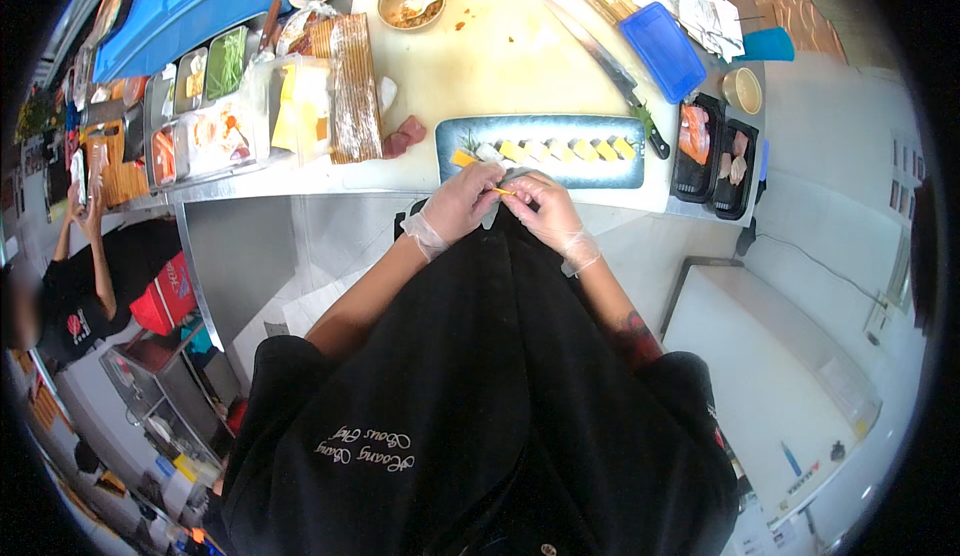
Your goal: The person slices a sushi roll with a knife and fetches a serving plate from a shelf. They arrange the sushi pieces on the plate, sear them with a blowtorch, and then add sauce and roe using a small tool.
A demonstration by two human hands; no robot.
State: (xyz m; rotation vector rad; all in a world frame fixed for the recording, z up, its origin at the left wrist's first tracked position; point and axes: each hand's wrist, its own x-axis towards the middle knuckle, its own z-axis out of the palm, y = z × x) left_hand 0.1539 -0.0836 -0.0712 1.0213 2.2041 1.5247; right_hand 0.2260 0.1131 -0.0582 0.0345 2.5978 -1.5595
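Note:
Both my hands wear clear plastic gloves and meet in front of the near edge of a blue-grey rectangular plate (540, 179). My left hand (461, 203) and my right hand (546, 209) pinch a small thin orange-yellow strip (503, 191) between their fingertips. On the plate lies a row of several small pieces, yellow ones (585, 151) alternating with white ones (561, 151). A green herb sprig (470, 140) stands at the row's left end, above an orange-yellow piece (463, 158).
Around the plate are a white cutting board (495, 53), a long knife (607, 65), a bowl with a spoon (401, 12), a rolled bamboo mat (356, 91), reddish fish slices (405, 137) and black trays of fish (696, 147). Another person (82, 278) stands at far left.

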